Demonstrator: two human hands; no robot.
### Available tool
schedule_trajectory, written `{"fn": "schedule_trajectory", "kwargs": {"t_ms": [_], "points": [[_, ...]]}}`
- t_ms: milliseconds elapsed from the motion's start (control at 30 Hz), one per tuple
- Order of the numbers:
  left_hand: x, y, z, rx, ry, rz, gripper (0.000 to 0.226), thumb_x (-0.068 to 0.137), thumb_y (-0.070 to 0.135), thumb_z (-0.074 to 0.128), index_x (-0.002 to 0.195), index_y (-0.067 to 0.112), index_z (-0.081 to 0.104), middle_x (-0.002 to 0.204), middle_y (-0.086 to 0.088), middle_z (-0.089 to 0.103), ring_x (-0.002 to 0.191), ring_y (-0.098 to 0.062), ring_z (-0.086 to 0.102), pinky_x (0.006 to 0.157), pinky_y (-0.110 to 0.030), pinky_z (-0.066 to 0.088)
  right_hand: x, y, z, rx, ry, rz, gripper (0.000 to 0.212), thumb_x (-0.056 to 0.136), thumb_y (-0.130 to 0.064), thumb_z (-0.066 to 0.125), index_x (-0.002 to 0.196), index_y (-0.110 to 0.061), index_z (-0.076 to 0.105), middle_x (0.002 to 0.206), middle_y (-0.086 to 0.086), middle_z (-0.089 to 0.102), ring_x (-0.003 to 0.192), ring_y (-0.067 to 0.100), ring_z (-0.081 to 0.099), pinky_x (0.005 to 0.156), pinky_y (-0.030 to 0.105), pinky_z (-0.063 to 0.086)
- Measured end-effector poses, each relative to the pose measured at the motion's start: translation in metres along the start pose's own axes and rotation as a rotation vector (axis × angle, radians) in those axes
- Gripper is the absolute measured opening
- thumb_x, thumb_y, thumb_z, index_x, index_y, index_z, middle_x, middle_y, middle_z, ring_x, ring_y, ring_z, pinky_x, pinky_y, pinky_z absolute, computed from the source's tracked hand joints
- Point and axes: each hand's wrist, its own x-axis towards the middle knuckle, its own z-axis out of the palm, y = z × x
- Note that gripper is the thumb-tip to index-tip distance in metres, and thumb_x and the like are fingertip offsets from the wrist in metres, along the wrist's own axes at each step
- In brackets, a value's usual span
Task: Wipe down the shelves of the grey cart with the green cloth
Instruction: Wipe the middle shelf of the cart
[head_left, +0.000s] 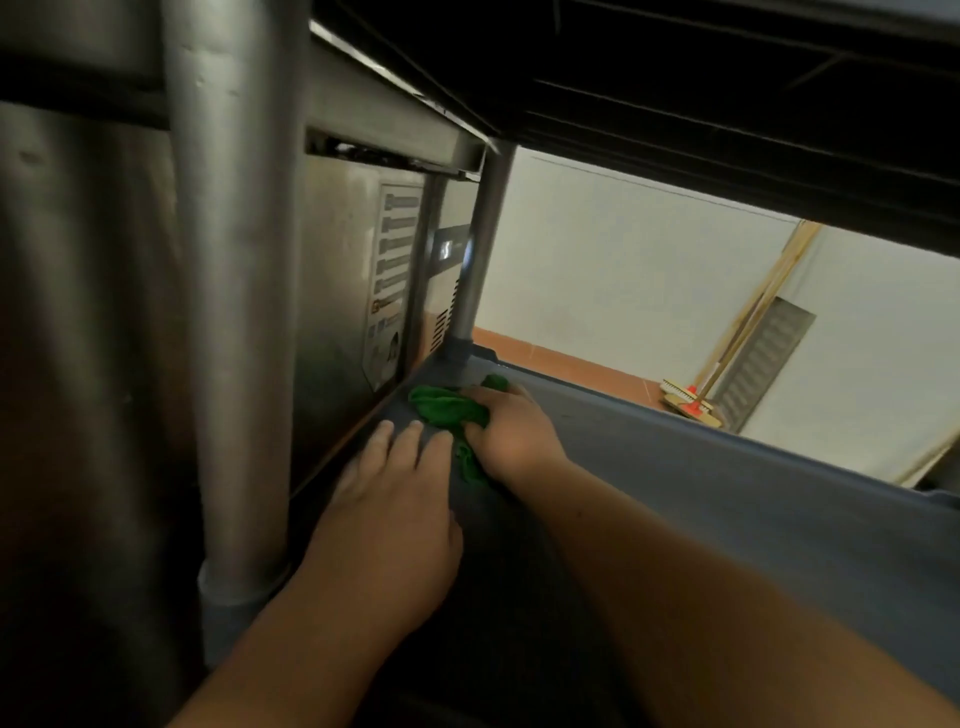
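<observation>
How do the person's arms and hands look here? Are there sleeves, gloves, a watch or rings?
Both forearms are bare as far as the picture shows, with no sleeve in view. The left hand and the right hand wear no gloves. No watch, bracelet or ring can be seen on either wrist or on the visible fingers. The picture is dim and slightly blurred, so very small marks could not be told.

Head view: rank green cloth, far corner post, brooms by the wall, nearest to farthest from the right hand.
1. green cloth: gripped under the right hand, on the shelf.
2. far corner post: just beyond, at the shelf's back-left corner.
3. brooms: farthest, on the floor against the wall, right.
</observation>
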Motion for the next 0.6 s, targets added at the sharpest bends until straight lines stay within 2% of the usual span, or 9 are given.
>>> {"fn": "schedule_trajectory", "kwargs": {"t_ms": [100,267,400,533,600], "points": [[0.007,0.023,-0.004,0.072,0.003,0.037,0.071,0.093,0.036,0.047,0.152,0.028,0.009,0.162,0.001,0.010,0.149,-0.022,0.003,0.121,-0.039,0.015,-0.016,0.038,-0.021,0.001,0.017,0.090,0.045,0.095,-0.031,0.056,0.139,-0.036,0.053,0.138,0.005,0.047,0.118,0.030,0.056,0.101,0.039,0.047],[0.019,0.086,0.003,0.185,-0.012,0.165,0.070,0.093,0.035,0.047,0.153,0.026,0.011,0.161,-0.001,0.014,0.149,-0.023,0.008,0.118,-0.038,0.018,-0.066,0.142,-0.084,-0.081,0.041,0.264,0.046,0.094,-0.025,0.056,0.140,-0.030,0.054,0.141,0.008,0.046,0.124,0.032,0.053,0.103,0.040,0.045],[0.024,0.142,0.021,0.233,-0.092,0.298,0.068,0.095,0.033,0.045,0.153,0.027,0.011,0.161,-0.001,0.015,0.149,-0.021,0.009,0.118,-0.037,0.020,-0.122,0.239,-0.144,-0.112,0.098,0.425,0.038,0.090,-0.021,0.054,0.122,-0.036,0.066,0.123,0.005,0.059,0.102,0.027,0.062,0.087,0.039,0.054],[0.024,0.187,0.047,0.274,-0.160,0.344,0.068,0.094,0.033,0.045,0.152,0.027,0.010,0.161,-0.002,0.014,0.148,-0.022,0.010,0.119,-0.037,0.022,-0.185,0.332,-0.202,-0.241,0.106,0.560,0.031,0.091,-0.020,0.055,0.118,-0.028,0.066,0.111,0.007,0.068,0.096,0.027,0.064,0.080,0.036,0.054],[0.022,0.209,0.059,0.268,-0.180,0.386,0.069,0.093,0.034,0.045,0.152,0.028,0.010,0.161,-0.002,0.013,0.149,-0.022,0.010,0.118,-0.037,0.023,-0.212,0.369,-0.226,-0.278,0.135,0.631,0.021,0.092,-0.020,0.054,0.108,-0.025,0.066,0.104,0.008,0.070,0.091,0.027,0.064,0.077,0.035,0.053]]}}
